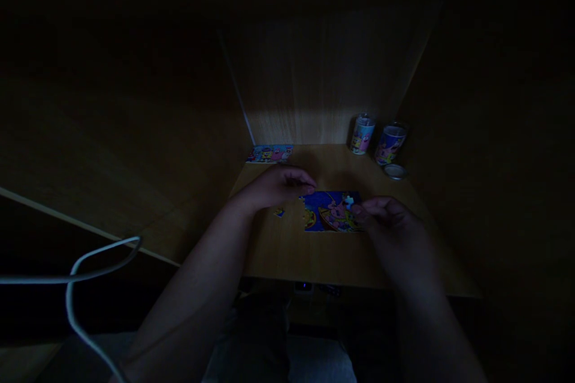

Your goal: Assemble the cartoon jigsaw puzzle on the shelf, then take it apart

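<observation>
A mostly assembled blue jigsaw puzzle (331,213) with cartoon figures lies on the wooden desk, its left edge uneven. Near its upper left corner is my left hand (281,184), fingers curled and drawn together at the tips; anything between them is hidden. My right hand (398,233) covers the right edge of the puzzle, thumb and fingers closed in a pinch whose contents I cannot make out. Just left of the right thumb, a pale piece-shaped patch (350,201) shows in the picture; a gap or a piece, I cannot tell. A loose puzzle piece (279,212) lies below my left hand.
A cartoon picture panel (270,154) lies at the back left of the desk (327,257). Two printed cans, one (362,134) at the back and another (390,145) beside it, stand at right with a round lid (395,172). A white cable (72,287) loops at left. The light is dim.
</observation>
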Motion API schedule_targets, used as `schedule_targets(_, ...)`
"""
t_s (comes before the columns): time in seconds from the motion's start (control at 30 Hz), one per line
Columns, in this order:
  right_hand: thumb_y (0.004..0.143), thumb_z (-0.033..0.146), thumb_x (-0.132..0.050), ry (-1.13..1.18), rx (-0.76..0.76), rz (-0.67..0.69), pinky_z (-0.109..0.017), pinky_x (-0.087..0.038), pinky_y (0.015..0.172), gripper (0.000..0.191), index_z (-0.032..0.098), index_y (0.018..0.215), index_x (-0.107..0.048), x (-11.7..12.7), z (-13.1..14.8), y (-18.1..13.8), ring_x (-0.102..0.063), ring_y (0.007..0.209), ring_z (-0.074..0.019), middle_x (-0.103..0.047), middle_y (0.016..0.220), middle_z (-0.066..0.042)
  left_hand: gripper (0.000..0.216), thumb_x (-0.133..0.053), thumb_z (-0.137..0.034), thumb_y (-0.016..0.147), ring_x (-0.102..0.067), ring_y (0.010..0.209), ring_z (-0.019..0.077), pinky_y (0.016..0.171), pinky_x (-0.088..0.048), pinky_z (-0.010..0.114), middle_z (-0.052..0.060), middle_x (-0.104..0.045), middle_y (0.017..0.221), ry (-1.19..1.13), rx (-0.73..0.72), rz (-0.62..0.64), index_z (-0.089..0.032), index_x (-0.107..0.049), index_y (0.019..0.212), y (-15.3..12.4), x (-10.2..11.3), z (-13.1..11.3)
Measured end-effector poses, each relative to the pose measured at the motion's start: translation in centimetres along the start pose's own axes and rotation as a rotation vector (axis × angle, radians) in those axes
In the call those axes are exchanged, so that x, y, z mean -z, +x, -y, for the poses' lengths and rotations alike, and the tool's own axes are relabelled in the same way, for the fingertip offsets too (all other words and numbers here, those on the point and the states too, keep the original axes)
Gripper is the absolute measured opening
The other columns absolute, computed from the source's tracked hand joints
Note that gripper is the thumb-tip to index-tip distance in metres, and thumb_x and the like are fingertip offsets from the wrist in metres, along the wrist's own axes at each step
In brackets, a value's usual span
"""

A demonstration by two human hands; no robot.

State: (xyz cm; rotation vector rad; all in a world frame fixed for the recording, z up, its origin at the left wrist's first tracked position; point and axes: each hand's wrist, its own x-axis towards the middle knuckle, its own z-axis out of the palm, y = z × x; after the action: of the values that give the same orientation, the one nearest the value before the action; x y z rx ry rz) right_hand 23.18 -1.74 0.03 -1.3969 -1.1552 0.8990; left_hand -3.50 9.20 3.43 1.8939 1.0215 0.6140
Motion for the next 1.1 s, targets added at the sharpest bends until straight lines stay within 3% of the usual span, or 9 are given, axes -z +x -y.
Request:
schedule_targets(0.17,0.088,0.059,-0.087,0.067,0.065,0.031,-0.037,-0.063,0.075,0.037,0.024,0.089,-0.072,-1.6,-0.1,-0.9,-0.08,0.08,-0.0261,-0.084,0.087,-0.007,0.023,-0.089,-0.032,0.092,-0.078,0.107,0.0194,0.103,-0.058,0.036,0.004,-0.086,0.117,-0.212,-0.015,0.154,-0.024,-0.085,0.114,-0.4,-0.8,-0.8)
schedule_targets(0.33,0.097,0.05,-0.079,-0.083,0.192,0.078,-0.034,-0.061,0.08,0.025,0.026,0.093,-0.074,-2.3,-0.6,-1.4,-0.08,0.087,-0.0237,-0.084,0.094,-0.005,0.034,-0.094,-0.037,0.088,-0.078,0.112,0.0218,0.104,-0.059,0.037,0.006,-0.086,0.121,-0.275,0.004,0.212,-0.024,-0.085,0.119,-0.4,-1.6,-1.5)
schedule_targets(0.53,0.1,0.044,-0.076,-0.196,0.269,0.082,-0.032,-0.061,0.074,0.018,0.027,0.094,-0.074,-2.6,-0.3,-1.6,-0.081,0.083,-0.0223,-0.085,0.093,-0.003,0.024,-0.094,-0.038,0.088,-0.076,0.094,0.0172,0.092,-0.058,0.031,0.003,-0.085,0.1,-0.28,0.005,0.22,-0.02,-0.083,0.1,0.0,-2.3,-0.8)
schedule_targets(0.7,0.1,0.04,-0.077,-0.19,0.283,0.081,-0.032,-0.064,0.078,0.013,0.027,0.102,-0.077,-2.7,-0.1,-1.5,-0.083,0.088,-0.0224,-0.087,0.1,-0.004,0.027,-0.096,-0.034,0.084,-0.075,0.09,0.0159,0.088,-0.058,0.03,0.003,-0.083,0.097,-0.319,0.051,0.199,-0.018,-0.078,0.095,0.1,-2.2,-0.9)
schedule_targets(0.93,0.101,0.033,-0.074,-0.269,0.378,0.082,-0.032,-0.064,0.078,0.008,0.028,0.102,-0.081,-2.4,-0.2,-1.6,-0.082,0.088,-0.0209,-0.086,0.103,-0.004,0.03,-0.1,-0.034,0.08,-0.072,0.079,0.0125,0.078,-0.055,0.026,0.0,-0.08,0.088,-0.362,0.088,0.323,-0.018,-0.076,0.088,-0.5,-2.6,-0.5)
schedule_targets(1.1,0.104,0.026,-0.07,-0.348,0.529,0.089,-0.035,-0.062,0.082,0.01,0.028,0.103,-0.08,-2.6,-0.2,-1.4,-0.08,0.091,-0.0214,-0.084,0.102,-0.004,0.03,-0.098,-0.044,0.084,-0.071,0.081,0.0129,0.08,-0.054,0.026,-0.001,-0.08,0.088,-0.289,0.076,0.372,-0.02,-0.082,0.094,-0.5,-2.1,-0.6)
